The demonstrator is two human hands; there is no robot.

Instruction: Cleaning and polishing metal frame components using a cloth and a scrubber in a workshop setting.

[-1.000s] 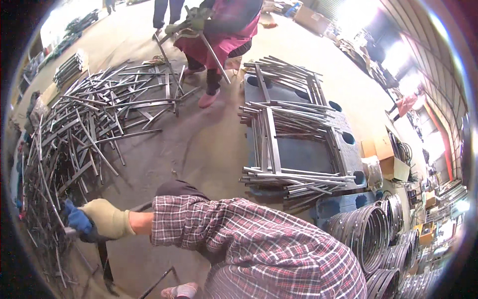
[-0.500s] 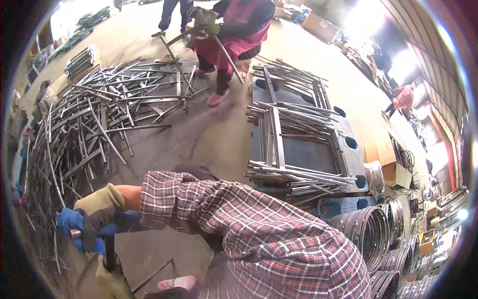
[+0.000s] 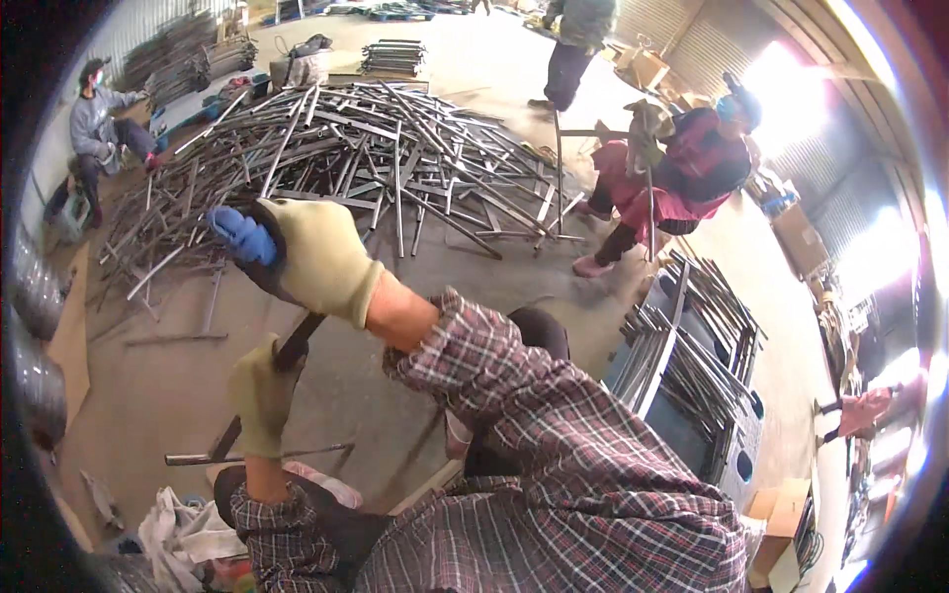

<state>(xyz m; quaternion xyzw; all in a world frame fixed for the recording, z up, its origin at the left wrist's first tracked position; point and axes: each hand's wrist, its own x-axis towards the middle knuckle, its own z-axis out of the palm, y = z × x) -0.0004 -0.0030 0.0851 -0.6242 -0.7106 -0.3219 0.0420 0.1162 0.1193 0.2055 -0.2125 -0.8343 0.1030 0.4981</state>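
Observation:
My left hand [image 3: 262, 395], in a pale work glove, is closed around the dark bar of a metal tube frame [image 3: 227, 437]. A thin crosspiece joins that bar at its lower end, near my knee. Above and beyond it, my right hand [image 3: 326, 259], in a pale glove with dark patches, grips a bunched blue cloth [image 3: 242, 235]. The bar runs up toward my right hand, whose glove hides its upper end. Whether the cloth is wrapped round the bar I cannot tell.
A large pile of metal tube frames [image 3: 395, 163] lies ahead. To the right, more frames are stacked on a blue pallet [image 3: 743, 465]. A seated co-worker [image 3: 692, 163] holds a frame; another person [image 3: 99, 128] sits far left. A whitish cloth [image 3: 183, 534] lies near my left arm.
The view has swung left, bringing the whole pile and the left-hand wall into sight. Both hands still grip; my left hand and the frame now show more fully.

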